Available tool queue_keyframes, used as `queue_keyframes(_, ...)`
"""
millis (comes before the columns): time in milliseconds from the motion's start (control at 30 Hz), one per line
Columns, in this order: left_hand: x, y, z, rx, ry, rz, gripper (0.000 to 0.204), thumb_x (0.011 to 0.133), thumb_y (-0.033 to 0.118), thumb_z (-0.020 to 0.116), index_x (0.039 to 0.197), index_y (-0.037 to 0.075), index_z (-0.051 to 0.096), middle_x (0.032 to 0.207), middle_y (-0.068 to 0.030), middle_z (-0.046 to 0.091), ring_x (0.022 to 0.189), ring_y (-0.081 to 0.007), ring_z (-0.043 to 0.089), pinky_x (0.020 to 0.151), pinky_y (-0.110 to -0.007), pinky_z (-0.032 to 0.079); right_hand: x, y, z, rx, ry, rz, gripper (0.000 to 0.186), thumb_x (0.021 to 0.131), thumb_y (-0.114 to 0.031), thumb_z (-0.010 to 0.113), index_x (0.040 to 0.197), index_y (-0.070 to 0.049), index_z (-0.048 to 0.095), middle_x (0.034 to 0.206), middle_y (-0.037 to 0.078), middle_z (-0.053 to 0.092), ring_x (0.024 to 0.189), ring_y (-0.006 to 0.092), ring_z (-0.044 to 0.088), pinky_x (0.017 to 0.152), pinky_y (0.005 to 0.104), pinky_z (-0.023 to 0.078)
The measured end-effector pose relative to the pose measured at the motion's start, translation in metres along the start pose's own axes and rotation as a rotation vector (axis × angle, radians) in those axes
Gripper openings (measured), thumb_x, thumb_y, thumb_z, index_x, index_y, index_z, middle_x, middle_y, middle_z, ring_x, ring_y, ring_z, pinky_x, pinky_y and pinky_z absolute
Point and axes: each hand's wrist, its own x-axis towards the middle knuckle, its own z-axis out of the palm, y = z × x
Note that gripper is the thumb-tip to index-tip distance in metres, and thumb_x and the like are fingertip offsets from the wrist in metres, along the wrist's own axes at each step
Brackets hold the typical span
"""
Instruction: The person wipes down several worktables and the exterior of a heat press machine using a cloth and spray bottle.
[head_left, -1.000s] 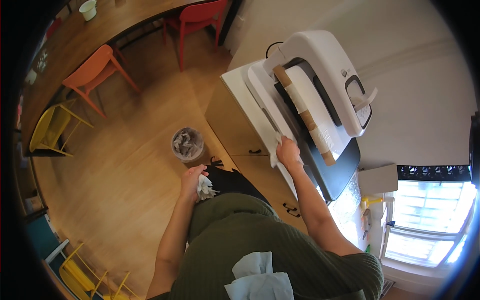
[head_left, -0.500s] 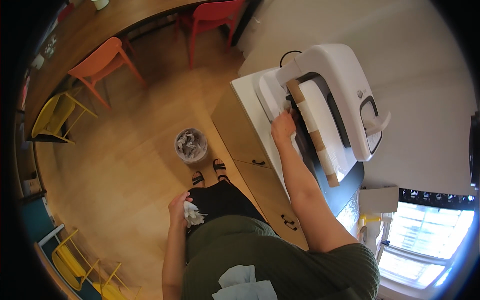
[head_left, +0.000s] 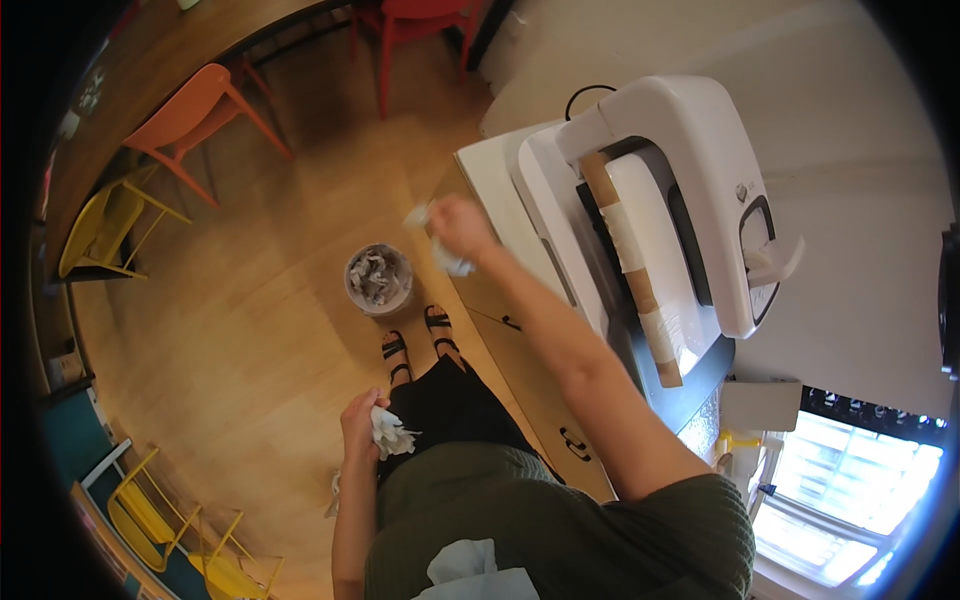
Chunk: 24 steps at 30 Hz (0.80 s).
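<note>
Right hand (head_left: 458, 222): I see it closed on white scraps (head_left: 447, 258), past the tabletop (head_left: 487, 175) edge.
Left hand (head_left: 360, 430): clutching crumpled paper (head_left: 392, 432).
Bin (head_left: 379, 279): floor, between.

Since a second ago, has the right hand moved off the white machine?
Yes. The right hand, clutching crumpled white paper, has come off the white machine and swung left, past the cabinet edge, toward the waste bin.

One view only: a fisheye camera on the person's head, looking steeply down the body to the wooden floor (head_left: 230, 330) far below. The white cabinet (head_left: 500, 200) with its large machine (head_left: 690, 200) sits close at the right. Straight edges bow toward the dark round rim; both forearms rise from the lower edge.
</note>
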Motion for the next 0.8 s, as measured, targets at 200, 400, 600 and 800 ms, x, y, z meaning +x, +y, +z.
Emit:
queue_keyframes(200, 0.005, 0.015, 0.007, 0.023, -0.016, 0.026, 0.019, 0.091, 0.018, 0.064, 0.096, 0.001, 0.068, 0.08, -0.0063, 0.064, 0.069, -0.0144, 0.059, 0.06, -0.027, 0.048, -0.068, 0.003, -0.025, 0.114, 0.531, 0.009, 0.025, 0.089, -0.01, 0.061, 0.114, -0.01, 0.067, 0.098, 0.014, 0.066, 0.094, 0.0344, 0.062, 0.082, 0.0417, 0.051)
queue_keyframes(400, 0.013, 0.023, 0.016, -0.007, -0.071, 0.037, 0.016, 0.091, 0.017, 0.066, 0.093, 0.001, 0.07, 0.077, -0.0061, 0.067, 0.061, -0.0118, 0.058, 0.054, -0.025, 0.046, -0.061, 0.083, -0.098, -0.658, 0.718, 0.076, 0.043, 0.095, -0.022, 0.054, 0.135, -0.007, 0.05, 0.124, 0.021, 0.054, 0.108, 0.0429, 0.054, 0.087, 0.0484, 0.048)
queue_keyframes(600, 0.019, 0.021, 0.012, 0.025, -0.148, 0.057, 0.019, 0.09, 0.02, 0.068, 0.094, 0.001, 0.069, 0.076, -0.0059, 0.067, 0.059, -0.0106, 0.057, 0.053, -0.024, 0.046, -0.107, 0.092, -0.09, -0.35, 0.395, 0.35, 0.037, 0.097, -0.02, 0.042, 0.131, -0.008, 0.052, 0.117, 0.022, 0.062, 0.107, 0.0407, 0.062, 0.085, 0.0499, 0.051)
queue_keyframes(800, 0.018, 0.026, 0.015, 0.011, -0.225, 0.05, 0.019, 0.091, 0.02, 0.068, 0.094, 0.001, 0.069, 0.076, -0.0059, 0.067, 0.058, -0.0105, 0.058, 0.052, -0.024, 0.047, -0.17, 0.103, -0.083, -0.74, 0.256, 0.581, 0.023, 0.09, -0.015, 0.049, 0.102, -0.003, 0.065, 0.099, 0.017, 0.07, 0.083, 0.0348, 0.07, 0.07, 0.0443, 0.058)
